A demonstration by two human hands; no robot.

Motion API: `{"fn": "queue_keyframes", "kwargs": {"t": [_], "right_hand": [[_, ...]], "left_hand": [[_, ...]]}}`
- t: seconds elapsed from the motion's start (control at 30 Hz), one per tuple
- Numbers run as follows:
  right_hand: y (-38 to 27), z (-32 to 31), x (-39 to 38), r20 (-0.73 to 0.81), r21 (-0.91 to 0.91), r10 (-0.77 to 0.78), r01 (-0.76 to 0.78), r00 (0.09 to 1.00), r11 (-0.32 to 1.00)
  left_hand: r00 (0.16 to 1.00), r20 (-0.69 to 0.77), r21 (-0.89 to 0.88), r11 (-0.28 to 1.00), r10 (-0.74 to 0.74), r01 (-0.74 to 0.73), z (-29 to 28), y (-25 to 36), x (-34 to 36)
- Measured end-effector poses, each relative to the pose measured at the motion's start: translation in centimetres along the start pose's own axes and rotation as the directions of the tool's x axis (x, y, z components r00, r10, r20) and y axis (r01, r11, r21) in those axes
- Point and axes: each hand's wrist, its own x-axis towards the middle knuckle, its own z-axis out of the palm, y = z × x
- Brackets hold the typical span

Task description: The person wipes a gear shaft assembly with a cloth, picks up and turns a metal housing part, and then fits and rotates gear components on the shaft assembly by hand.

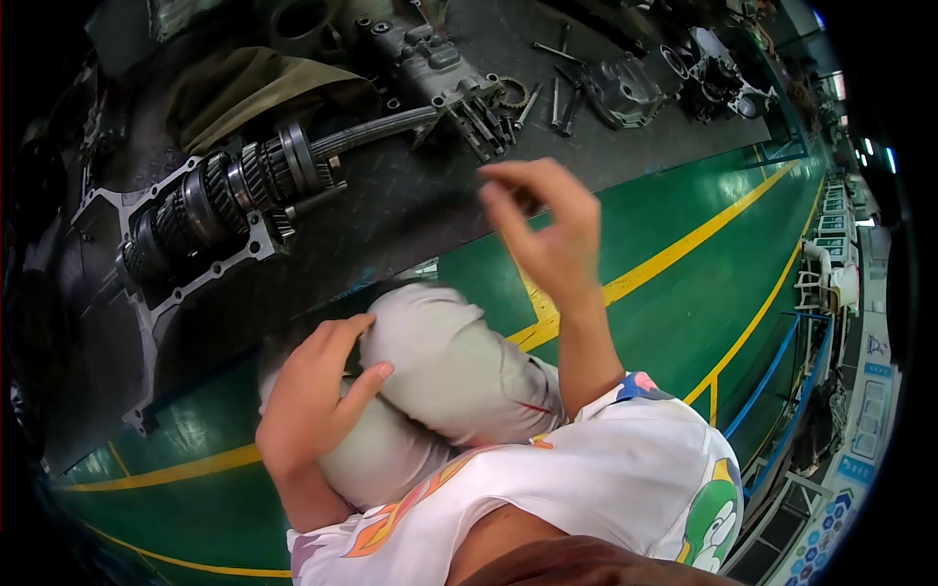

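My left hand [311,393] lies over my bent knee in light grey trousers [430,342], its fingers stretched and the thumb apart, holding nothing. Raised in front of the bench edge is my right hand [555,230], its fingers curled and the thumb tip close to the index fingertip in a pinch. Whether anything small sits between them I cannot make out. A gear shaft assembly [230,195] rests in an open metal housing frame [210,283] at the left. Several long bolts [479,127] lie just beyond my right hand, beside a metal casting [430,59].
The dark metal workbench [391,220] carries a brown cloth [264,93], a ring gear [513,93], more bolts [562,103] and further castings [630,93]. Green floor [674,283] with yellow lines runs along its near edge. Blue railings [796,391] stand at the right.
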Motion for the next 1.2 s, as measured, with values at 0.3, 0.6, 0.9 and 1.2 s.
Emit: {"fn": "queue_keyframes", "kwargs": {"t": [0.3,0.6,0.9,1.2], "right_hand": [[4.3,0.7,1.6,-0.014,-0.089,-0.075,0.074,0.997,0.993],[5.4,1.1,1.7,-0.092,-0.192,-0.163,0.143,0.982,0.971],[9.5,-8.1,1.2,-0.3,-0.269,0.004,-0.089,0.954,0.959],[15.9,-15.1,6.1,-0.301,-0.442,-0.048,-0.094,0.952,0.892]], "left_hand": [[0.999,-0.045,0.016,0.999,-0.028,0.029,-0.3,1.0,-1.0],[0.998,-0.051,0.022,1.0,0.02,-0.019,0.2,1.2,-1.2],[0.997,-0.07,0.018,1.0,0.023,-0.022,0.1,1.2,-0.7],[0.998,-0.053,-0.059,0.998,-0.018,0.015,0.1,0.6,-1.1]]}}
